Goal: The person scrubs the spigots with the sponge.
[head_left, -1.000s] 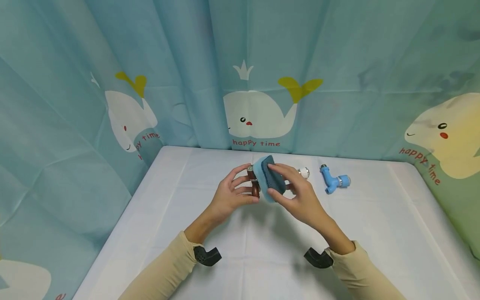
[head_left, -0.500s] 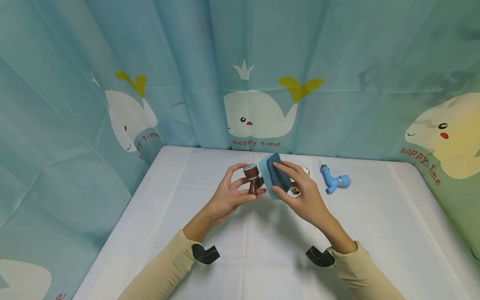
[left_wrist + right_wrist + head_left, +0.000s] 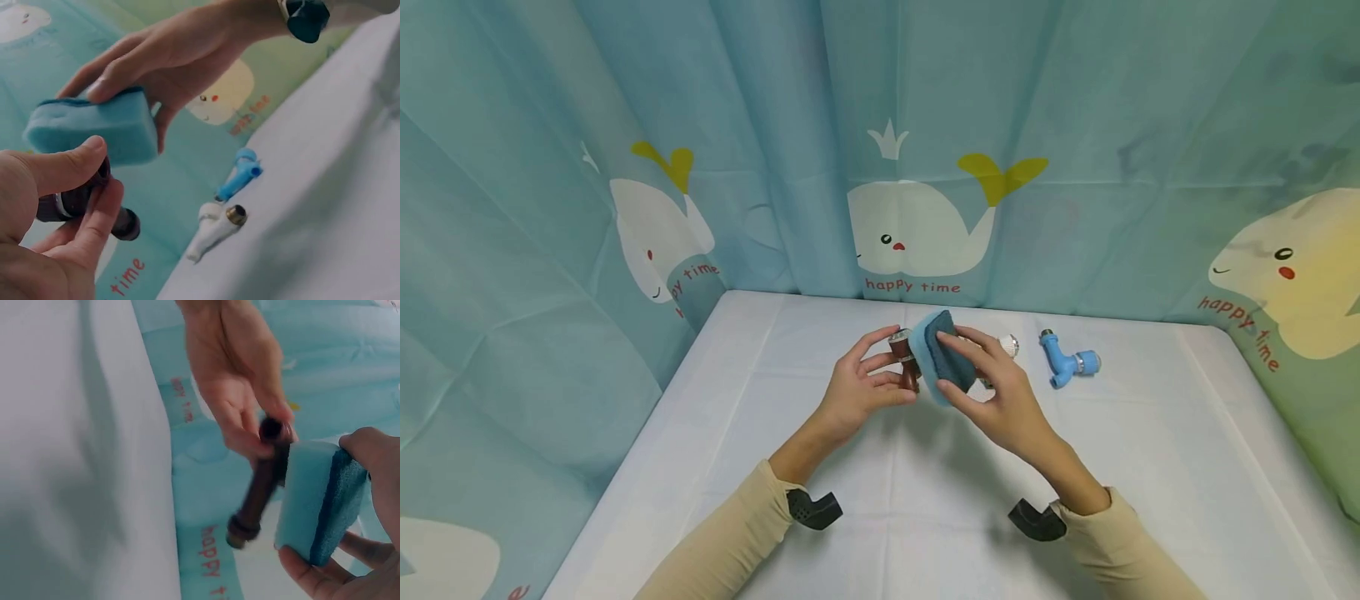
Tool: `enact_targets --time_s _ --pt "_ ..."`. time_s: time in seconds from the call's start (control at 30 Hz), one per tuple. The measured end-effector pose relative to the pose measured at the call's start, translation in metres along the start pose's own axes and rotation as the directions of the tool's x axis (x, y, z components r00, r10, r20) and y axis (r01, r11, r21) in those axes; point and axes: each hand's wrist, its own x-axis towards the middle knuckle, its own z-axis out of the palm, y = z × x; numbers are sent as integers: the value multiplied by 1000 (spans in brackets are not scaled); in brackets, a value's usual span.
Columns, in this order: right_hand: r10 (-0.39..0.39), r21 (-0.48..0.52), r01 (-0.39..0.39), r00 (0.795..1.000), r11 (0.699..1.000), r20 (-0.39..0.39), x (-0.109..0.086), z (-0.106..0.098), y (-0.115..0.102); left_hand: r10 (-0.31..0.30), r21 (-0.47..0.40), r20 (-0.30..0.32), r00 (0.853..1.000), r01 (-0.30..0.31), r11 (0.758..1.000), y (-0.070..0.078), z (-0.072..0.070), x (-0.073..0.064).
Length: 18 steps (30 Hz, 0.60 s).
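Note:
A dark brown tap (image 3: 909, 374) is held up over the table by my left hand (image 3: 853, 390), its thumb on one side and fingers on the other. My right hand (image 3: 1006, 398) grips a two-layer sponge (image 3: 953, 363), light blue foam with a darker blue scouring side. In the right wrist view the pale foam face of the sponge (image 3: 306, 487) is right against the tap's body (image 3: 257, 490), and the dark side faces my right palm. From the head, the sponge hides part of the tap.
A blue tap (image 3: 1063, 363) lies on the white-covered table (image 3: 1150, 450) to the right. Near it lies a white tap (image 3: 215, 232) with a brass-coloured end, mostly behind my right hand in the head view. A whale-print curtain (image 3: 790, 167) stands along the table's back edge.
The sponge went right and up off the tap, then came back left and down over it. The brown tap tilted toward the head camera and partly back. The taps on the table stayed put.

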Motion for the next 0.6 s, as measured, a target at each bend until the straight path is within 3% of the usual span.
enact_targets --time_s 0.1,0.27,0.47,0.6 --pt "-34 -33 34 999 999 12 -1 7 1 30 34 -11 999 -29 999 3 3 -2" --pt "-1 -81 -2 1000 997 -28 -3 10 6 66 79 -36 997 -63 995 6 5 -3" --pt "-47 -81 47 999 996 -7 -3 10 7 129 93 -20 991 -127 988 9 4 -2" --pt "-20 -108 18 1000 994 -22 -3 10 12 168 139 -8 986 -166 976 9 2 -3"
